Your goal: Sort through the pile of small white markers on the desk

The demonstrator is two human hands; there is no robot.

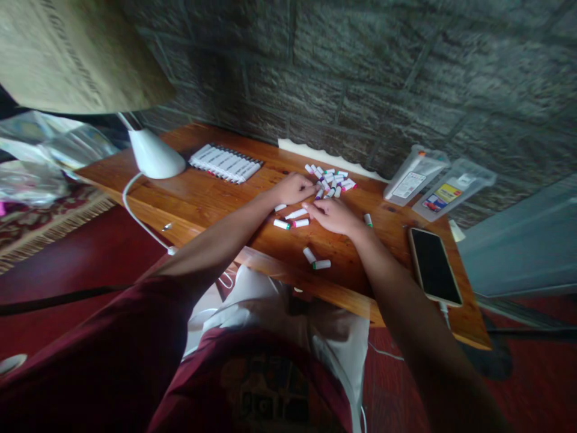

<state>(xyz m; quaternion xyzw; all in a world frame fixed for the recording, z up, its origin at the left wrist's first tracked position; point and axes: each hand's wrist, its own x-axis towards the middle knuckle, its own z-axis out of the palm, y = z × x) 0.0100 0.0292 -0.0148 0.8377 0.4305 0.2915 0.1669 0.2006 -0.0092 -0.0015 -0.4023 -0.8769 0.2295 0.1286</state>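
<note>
A loose pile of short white marker caps [338, 174] with purple, green, pink and teal ends lies near the back of the wooden table. At the pile's left edge is my left hand [295, 187], fingers curled together; what they hold, if anything, is hidden. My right hand [334, 215] is just in front of the pile, closed, with its thumb stretched left. By the thumb tip is a slim white piece [296, 214]; I cannot tell whether it is gripped. A green-ended cap [282, 224] and a pink-ended cap [300, 223] lie in front of my hands.
Two caps [321, 264] rest near the table's front edge, another cap [368, 220] right of my right hand. A row of white markers [225, 163] lies left, beside a lamp [155, 155]. Clear plastic containers [417, 174] and a phone [435, 264] sit right. A stone wall [315, 78] stands behind.
</note>
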